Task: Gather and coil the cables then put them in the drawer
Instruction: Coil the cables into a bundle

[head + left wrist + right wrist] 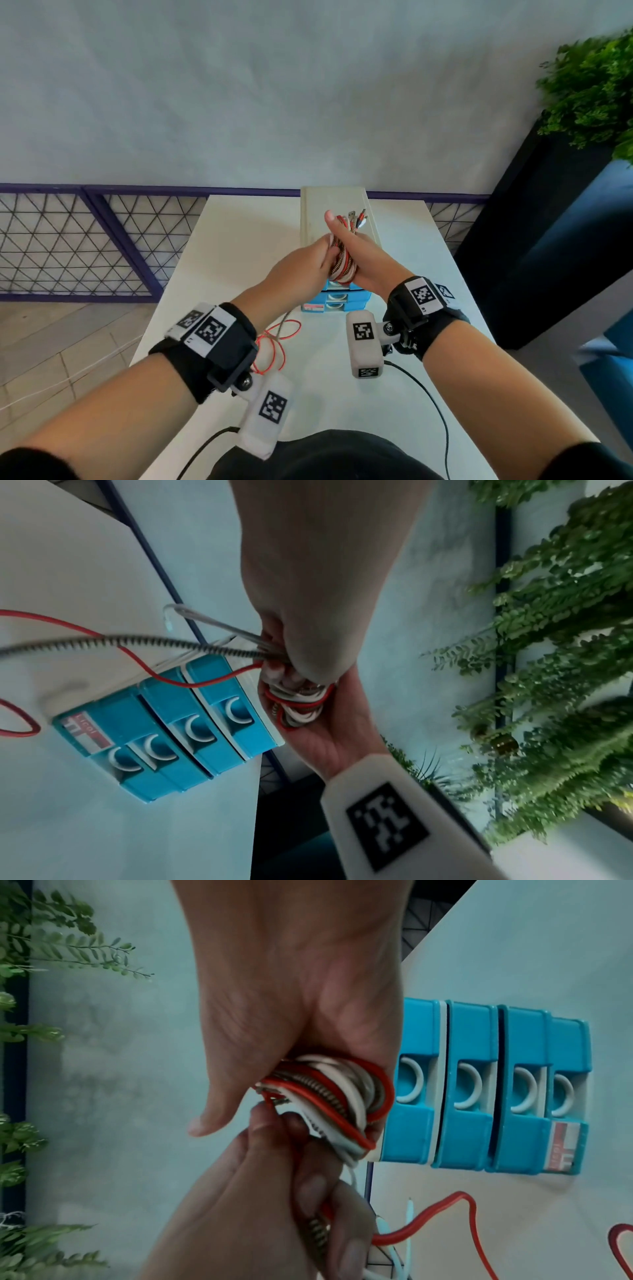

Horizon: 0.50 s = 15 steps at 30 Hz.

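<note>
Coiling is judged partly done: a bundle of cables (pixel 342 263) (red, white and braided strands) is wound into loops over the right hand (pixel 363 257), held above the counter (pixel 239 240) in front of the blue drawer unit (pixel 337 301). The right hand's grip is not closed round the bundle; the loops are carried across the palm with the thumb extended upward. The left hand (pixel 301 267) is closed on the trailing strands just beside the bundle, as seen pinched in the right wrist view. Slack is left: a red cable (pixel 277 346) and a braided cable (pixel 282 325) are seen lying loose on the counter below the hands, and a white connector end (pixel 169 612) is seen hanging free. All four drawers (pixel 462 1085) are seen closed, so opening one and stowing are not yet done. The bundle's long axis is run roughly away from the person, along the right palm; plug ends (pixel 356 216) are pointed away toward the wall, past the thumb.
</note>
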{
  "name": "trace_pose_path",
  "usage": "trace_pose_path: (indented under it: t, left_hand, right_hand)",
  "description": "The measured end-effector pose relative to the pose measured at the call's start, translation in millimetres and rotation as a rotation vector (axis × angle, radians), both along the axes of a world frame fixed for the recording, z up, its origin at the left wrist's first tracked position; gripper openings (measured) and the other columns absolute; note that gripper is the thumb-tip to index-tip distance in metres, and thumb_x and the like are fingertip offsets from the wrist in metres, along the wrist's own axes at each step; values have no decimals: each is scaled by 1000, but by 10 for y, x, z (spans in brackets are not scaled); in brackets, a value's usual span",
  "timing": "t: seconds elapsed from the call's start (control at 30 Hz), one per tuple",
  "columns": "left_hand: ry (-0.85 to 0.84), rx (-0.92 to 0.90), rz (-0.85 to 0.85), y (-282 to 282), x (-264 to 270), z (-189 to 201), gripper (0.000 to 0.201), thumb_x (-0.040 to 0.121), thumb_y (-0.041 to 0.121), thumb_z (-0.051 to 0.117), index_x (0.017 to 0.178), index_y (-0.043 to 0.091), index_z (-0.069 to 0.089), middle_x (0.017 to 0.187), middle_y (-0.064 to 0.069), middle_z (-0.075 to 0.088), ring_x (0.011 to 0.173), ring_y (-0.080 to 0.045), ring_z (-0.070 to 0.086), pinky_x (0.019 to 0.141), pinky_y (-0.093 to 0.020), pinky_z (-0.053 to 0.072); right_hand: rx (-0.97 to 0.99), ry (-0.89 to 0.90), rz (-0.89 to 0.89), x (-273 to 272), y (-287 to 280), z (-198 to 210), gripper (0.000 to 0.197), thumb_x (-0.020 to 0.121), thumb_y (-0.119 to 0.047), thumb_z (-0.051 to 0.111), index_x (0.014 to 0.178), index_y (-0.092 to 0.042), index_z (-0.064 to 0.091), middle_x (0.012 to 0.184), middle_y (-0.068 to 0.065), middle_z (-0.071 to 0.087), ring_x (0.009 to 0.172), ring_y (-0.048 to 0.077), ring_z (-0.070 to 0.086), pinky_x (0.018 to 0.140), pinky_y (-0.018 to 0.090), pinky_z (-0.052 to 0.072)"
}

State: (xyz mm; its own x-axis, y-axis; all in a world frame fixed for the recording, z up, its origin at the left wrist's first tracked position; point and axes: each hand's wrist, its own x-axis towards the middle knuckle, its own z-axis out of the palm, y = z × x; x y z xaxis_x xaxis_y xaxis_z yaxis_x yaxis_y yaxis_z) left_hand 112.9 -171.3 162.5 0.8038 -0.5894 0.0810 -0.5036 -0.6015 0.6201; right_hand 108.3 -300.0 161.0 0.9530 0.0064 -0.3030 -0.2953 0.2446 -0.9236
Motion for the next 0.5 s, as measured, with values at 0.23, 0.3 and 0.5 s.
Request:
trace_pose_path:
  t: [0.23,0.3,0.5]
  left_hand:
    - [-22,165,-48,-56,-8,52,35,100,36,24,107,10,47,86,-13,63,67,-23,57,64,-36,45]
    - [101,153,-94,-38,33,81,32,100,32,25,93,12,48,65,-5,63,50,-13,57,62,-32,45]
    - [353,182,-241,110,121,157,44,98,43,37,70,15,58,59,3,68,55,-5,58,61,-18,43]
  right_hand:
    - [-189,37,-120,13,39,10,17,83,-21,68,77,-9,57,62,7,56,58,17,60,55,27,51]
    - [-277,14,-159,3,48,-2,13,86,-18,63,78,-10,57,66,6,55,62,16,58,56,27,50]
    - [-189,10,-221,61,80,-18,20,89,-15,58,71,-9,55,64,7,57,64,25,61,77,48,55]
